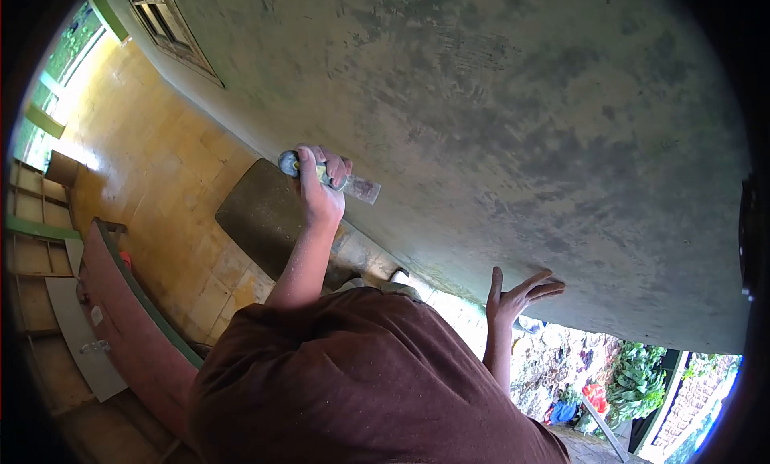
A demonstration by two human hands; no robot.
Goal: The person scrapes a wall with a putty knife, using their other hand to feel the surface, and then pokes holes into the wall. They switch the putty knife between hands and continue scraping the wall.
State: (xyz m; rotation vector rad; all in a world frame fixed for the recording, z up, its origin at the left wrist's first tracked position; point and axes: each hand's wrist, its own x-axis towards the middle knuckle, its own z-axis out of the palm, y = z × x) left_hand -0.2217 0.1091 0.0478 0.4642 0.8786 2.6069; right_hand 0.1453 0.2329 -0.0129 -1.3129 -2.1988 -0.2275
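My left hand [319,182] is closed around the handle of a scraper [363,190], with the thumb along the handle. The flat metal blade points right, close over the wall [513,159]. That wall is grey-green, with dark blotches and scuffs across its surface. My right hand [517,299] is open on the right, thumb and fingers spread, fingertips overlapping the lower part of the wall in this view. Pale dust speckles my left forearm.
A dark mat [261,215] lies on the yellowish tiled floor [160,135] at left. A pink bench-like piece [136,328] stands lower left. A window [172,27] is set in the wall. Plants [642,380] and a red item [595,397] show outside, lower right.
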